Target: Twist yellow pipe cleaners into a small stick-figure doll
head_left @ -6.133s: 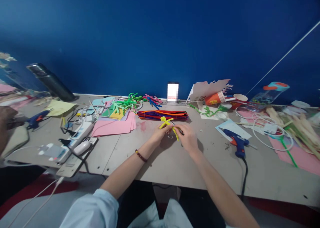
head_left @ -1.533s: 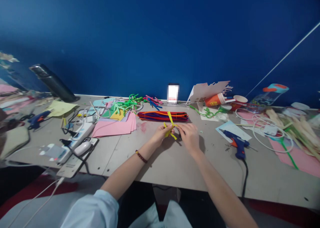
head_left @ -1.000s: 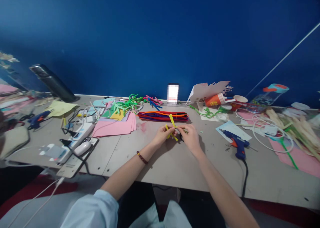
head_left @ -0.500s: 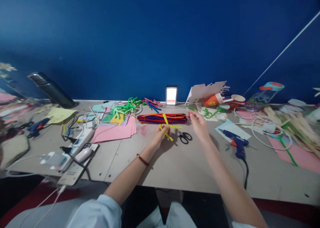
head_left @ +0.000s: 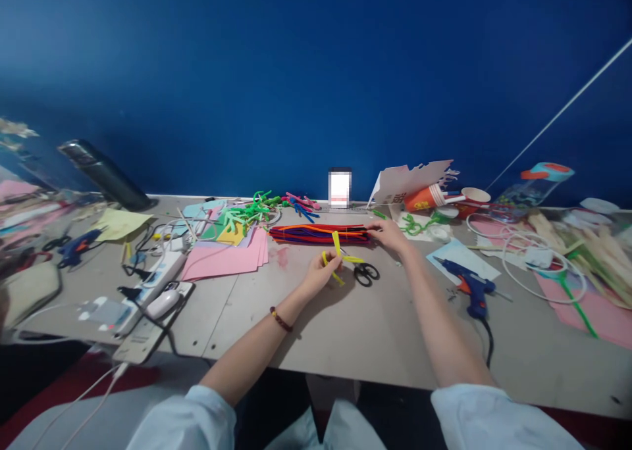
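My left hand (head_left: 320, 270) is closed on a twisted yellow pipe cleaner shape (head_left: 336, 242), whose ends stick out above, below and to the right of the fingers. Black-handled scissors (head_left: 366, 274) lie on the table just right of it, their blades partly behind the yellow piece. Farther back, a long bundle of red, orange and purple pipe cleaners (head_left: 316, 234) lies crosswise. At that bundle's right end is my right hand (head_left: 389, 233), thumb and fingers closing on the tips; how many strands they pinch is hidden.
Green pipe cleaners (head_left: 254, 208) and pink paper sheets (head_left: 227, 259) lie to the left, near a power strip (head_left: 153, 289) and a phone (head_left: 148, 338). A lit phone (head_left: 340, 188) stands against the wall. Rightward are a blue glue gun (head_left: 471, 284) and paper cups (head_left: 424, 199).
My right hand has let go of the scissors, which now lie on the table, and has moved back to the bundle's right end. My left hand still holds the yellow piece.
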Demonstrator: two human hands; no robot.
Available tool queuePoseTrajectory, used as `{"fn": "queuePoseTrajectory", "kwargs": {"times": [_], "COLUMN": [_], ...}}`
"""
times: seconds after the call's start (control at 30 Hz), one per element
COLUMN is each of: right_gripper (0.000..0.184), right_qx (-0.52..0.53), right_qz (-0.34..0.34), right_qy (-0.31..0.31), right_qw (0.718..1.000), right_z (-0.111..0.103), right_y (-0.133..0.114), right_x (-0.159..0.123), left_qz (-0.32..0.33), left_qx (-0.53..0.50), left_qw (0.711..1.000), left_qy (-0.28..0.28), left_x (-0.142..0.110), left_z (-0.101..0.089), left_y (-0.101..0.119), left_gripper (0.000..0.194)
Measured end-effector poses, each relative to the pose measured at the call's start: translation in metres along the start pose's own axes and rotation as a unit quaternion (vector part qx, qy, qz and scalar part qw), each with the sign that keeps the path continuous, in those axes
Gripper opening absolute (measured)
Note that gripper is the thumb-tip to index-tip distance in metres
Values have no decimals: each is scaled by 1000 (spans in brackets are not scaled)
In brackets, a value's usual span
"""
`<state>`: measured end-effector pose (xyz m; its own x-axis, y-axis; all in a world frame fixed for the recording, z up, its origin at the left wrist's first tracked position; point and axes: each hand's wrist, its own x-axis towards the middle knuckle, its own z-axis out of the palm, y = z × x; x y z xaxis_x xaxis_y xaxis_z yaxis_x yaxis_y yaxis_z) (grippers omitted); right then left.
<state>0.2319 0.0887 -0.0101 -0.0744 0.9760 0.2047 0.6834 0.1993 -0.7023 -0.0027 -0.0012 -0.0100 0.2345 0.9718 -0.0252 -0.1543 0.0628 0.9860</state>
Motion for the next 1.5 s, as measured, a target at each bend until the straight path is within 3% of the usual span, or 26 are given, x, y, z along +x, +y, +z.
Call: {"fn": "queuePoseTrajectory", "kwargs": {"times": [0.2, 0.33, 0.53, 0.57, 0.63, 0.7, 0.8, 1.0, 1.23, 1.5], "right_gripper": [15, 15, 17, 17, 17, 15, 15, 13, 10, 6], "right_qx": [-23, -34, -51, -54, -48, -27, 8, 21, -2, 147], "right_qz": [-21, -38, -45, -44, -39, -40, -48, -20, 26, 123], "right_qy": [21, 35, 51, 56, 64, 70, 80, 43, 55, 87], "right_qw": [999, 998, 996, 996, 996, 996, 996, 999, 998, 978], "right_z": [3, 5, 4, 4, 3, 1, -2, -6, -1, 7], "right_y": [0, -1, -4, -5, -7, -9, -14, -24, -23, -7], "right_x": [3, 5, 4, 3, 4, 5, 6, 4, 2, 9], "left_qz": [-32, -32, -134, -113, 7, 144, 239, 279, 300, 307], "left_qx": [40, 12, -2, 24, 92, 177, 268, 353, 503, 576], "left_qw": [997, 999, 990, 993, 995, 974, 933, 892, 807, 751], "left_qy": [-53, -30, -41, -37, -29, -6, -14, -48, -78, -98], "left_x": [-12, -14, -8, -4, 9, 26, 50, 58, 52, 57], "left_z": [11, 17, 18, 17, 13, 7, -1, -12, -15, -19], "left_y": [3, -2, 2, 5, 12, 16, 15, -5, -10, -16], "left_gripper": [32, 32, 28, 26, 18, 10, 7, 6, 6, 13]}}
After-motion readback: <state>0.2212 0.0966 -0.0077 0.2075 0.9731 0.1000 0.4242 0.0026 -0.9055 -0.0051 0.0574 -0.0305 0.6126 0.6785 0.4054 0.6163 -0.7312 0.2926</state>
